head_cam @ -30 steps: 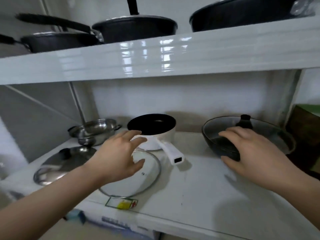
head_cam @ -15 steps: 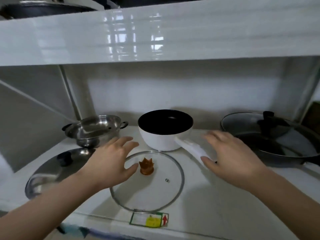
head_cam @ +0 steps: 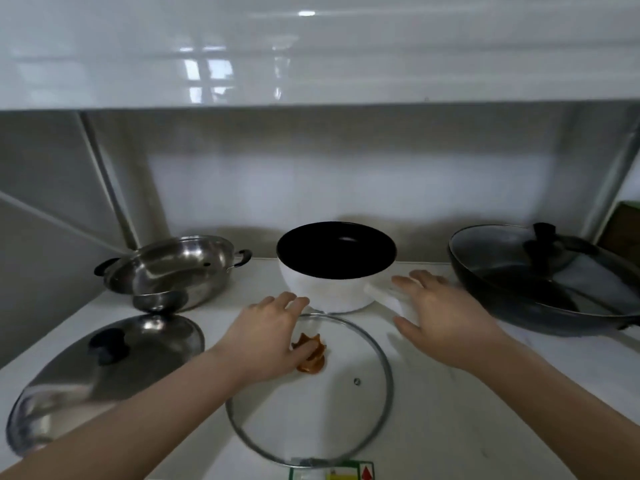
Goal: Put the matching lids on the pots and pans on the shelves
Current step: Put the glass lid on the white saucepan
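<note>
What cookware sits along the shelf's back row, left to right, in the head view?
Steel pot → white pot → black pan with its glass lid already on.

Red arrow on sticker [head_cam: 332, 473]

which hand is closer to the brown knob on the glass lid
Left. The left hand is right at the brown knob on the glass lid, partly covering it; the right hand is off by the white pot's handle.
</note>
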